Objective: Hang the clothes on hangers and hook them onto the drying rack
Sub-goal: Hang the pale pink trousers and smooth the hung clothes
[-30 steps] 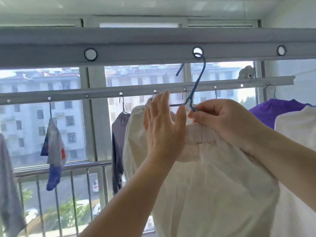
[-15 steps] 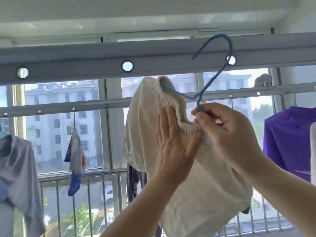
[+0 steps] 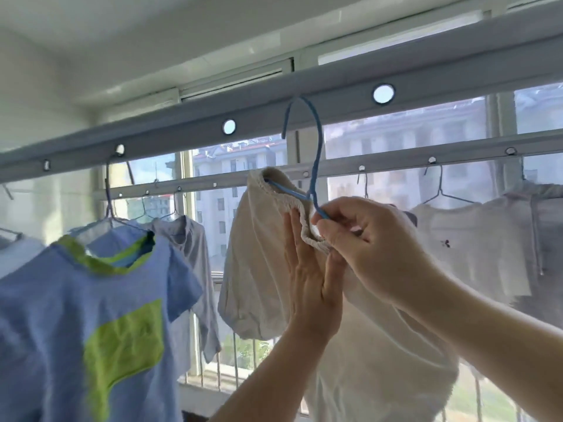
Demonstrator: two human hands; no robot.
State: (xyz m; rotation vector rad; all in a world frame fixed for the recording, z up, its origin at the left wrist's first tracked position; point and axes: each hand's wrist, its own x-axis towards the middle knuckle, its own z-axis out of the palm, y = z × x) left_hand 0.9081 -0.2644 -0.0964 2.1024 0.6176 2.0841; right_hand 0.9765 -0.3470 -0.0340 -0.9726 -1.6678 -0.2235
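Cream garment (image 3: 259, 263): draped on blue hanger (image 3: 316, 166), elastic waistband uppermost, long axis hanging down; held up between the two rails, in front of the window.
Hanger hook: upright, tip curling down to the left, level with near rail (image 3: 304, 83), between two holes, in neither.
Right hand (image 3: 365, 242): fingers pinched on hanger neck and waistband.
Left hand (image 3: 307, 278): fingers straight, flat against the cloth.
Change: hook no longer at its former hole; carried left along the rail.
Surroundings: blue-and-green shirt (image 3: 91, 315) hung left; far rail (image 3: 396, 166) carrying grey and white garments.
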